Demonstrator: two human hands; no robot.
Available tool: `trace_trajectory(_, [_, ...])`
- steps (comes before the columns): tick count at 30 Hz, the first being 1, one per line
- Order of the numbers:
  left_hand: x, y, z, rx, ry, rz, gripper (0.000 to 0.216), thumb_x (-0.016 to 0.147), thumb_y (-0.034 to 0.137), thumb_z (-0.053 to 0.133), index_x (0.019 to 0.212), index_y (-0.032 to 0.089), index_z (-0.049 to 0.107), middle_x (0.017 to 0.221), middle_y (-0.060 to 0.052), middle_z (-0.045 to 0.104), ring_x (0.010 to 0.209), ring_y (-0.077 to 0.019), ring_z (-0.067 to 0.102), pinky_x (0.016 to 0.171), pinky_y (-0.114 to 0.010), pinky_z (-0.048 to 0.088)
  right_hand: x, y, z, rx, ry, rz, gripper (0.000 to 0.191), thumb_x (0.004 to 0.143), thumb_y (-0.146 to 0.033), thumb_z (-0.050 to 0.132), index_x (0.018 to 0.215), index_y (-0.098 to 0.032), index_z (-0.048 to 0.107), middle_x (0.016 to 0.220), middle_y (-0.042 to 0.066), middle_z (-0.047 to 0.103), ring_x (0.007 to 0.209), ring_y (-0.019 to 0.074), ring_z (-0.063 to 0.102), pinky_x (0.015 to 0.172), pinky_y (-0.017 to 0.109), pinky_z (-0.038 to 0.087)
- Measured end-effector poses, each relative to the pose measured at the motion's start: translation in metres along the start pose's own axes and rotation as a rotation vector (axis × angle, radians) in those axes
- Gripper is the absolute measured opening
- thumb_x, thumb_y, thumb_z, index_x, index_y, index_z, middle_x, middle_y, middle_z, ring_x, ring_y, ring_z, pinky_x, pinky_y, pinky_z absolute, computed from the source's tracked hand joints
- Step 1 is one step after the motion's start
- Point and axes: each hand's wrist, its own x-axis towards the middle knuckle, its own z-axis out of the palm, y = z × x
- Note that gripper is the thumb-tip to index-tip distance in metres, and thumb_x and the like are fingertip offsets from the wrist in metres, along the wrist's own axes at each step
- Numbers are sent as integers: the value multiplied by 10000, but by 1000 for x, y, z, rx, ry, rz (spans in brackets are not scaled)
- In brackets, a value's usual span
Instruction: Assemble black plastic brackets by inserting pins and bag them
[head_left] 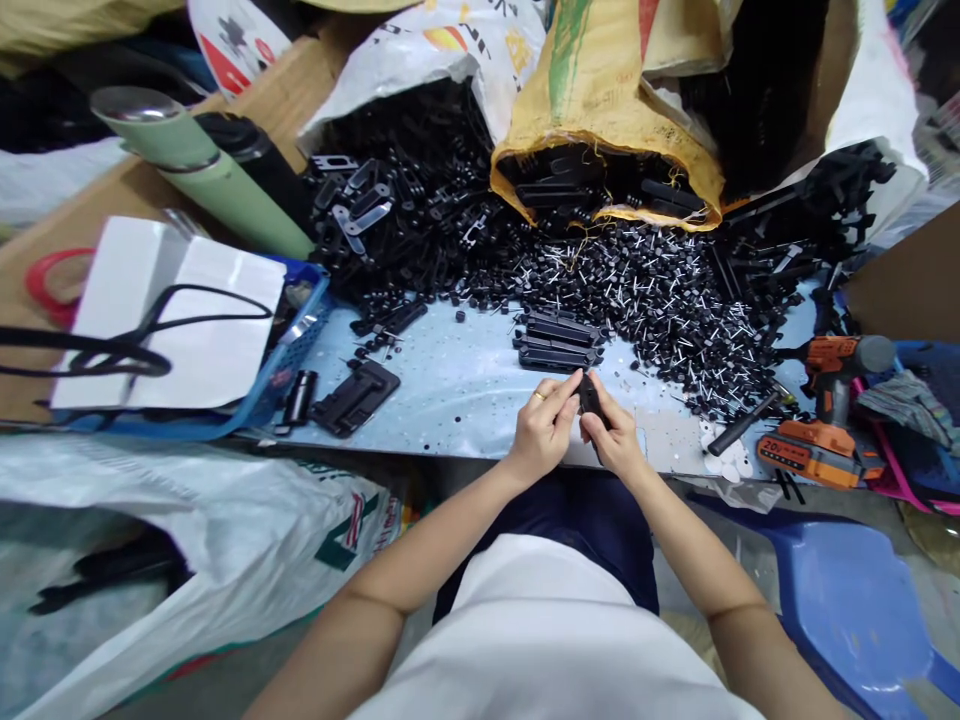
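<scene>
A small, long black plastic part [590, 398] is held between both hands at the table's front edge. My left hand [545, 420] pinches it from the left, a ring on one finger. My right hand [613, 430] grips its right side with thumb and fingers. Just beyond the fingertips, several long black plastic pieces [559, 340] lie side by side on the blue tabletop [450, 385]. Behind them spreads a heap of small black-headed pins with metal shafts [652, 290]. The fingers cover much of the held part.
An orange cordless drill [825, 400] and a hammer [750, 420] lie at the right. Left are a blue basket [300, 345], a green flask [202, 170] and a black plastic frame [356, 398]. A yellow sack [600, 90] opens at the back; a blue chair [855, 590] stands right.
</scene>
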Motion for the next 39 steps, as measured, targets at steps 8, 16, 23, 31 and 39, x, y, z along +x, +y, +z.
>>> trace_trajectory(8, [-45,-25,8,15,-124,-516,457,882,330,415,1313,182,377,1028,-114,565,776,-186,636,661,-340,552,61,41,-83,-520,-15,49,414,893,-438,387,1238,-257,528,1138,79,581,1012,201,542,906,389,435])
trace_trajectory(16, [-25,-32,2,459,-703,263,388,801,40,405,1093,216,591,989,-92,638,1007,-246,573,979,-616,332,139,102,-247,-744,869,785,488,805,-263,536,1265,-139,430,1327,200,371,1227,307,358,972,495,312])
trace_trajectory(23, [-24,-34,-3,591,-570,417,283,873,113,388,1075,167,579,788,-60,617,749,-173,587,859,-431,467,122,126,-282,-406,1021,916,308,795,-387,547,970,-134,565,1000,113,589,1006,239,539,906,401,399])
trace_trajectory(31, [-32,-46,-13,621,-651,322,300,859,116,397,1084,158,591,843,-92,621,771,-199,587,721,-345,501,112,112,-252,-63,1236,684,185,786,-301,482,912,-166,500,820,-8,567,730,107,555,680,240,486])
trace_trajectory(39, [-27,-38,-11,498,-608,205,380,871,316,447,1219,172,497,1135,-155,566,1063,-289,532,858,-459,481,60,74,-212,-397,769,367,324,696,-235,543,1010,-160,578,980,66,637,950,193,582,898,377,436])
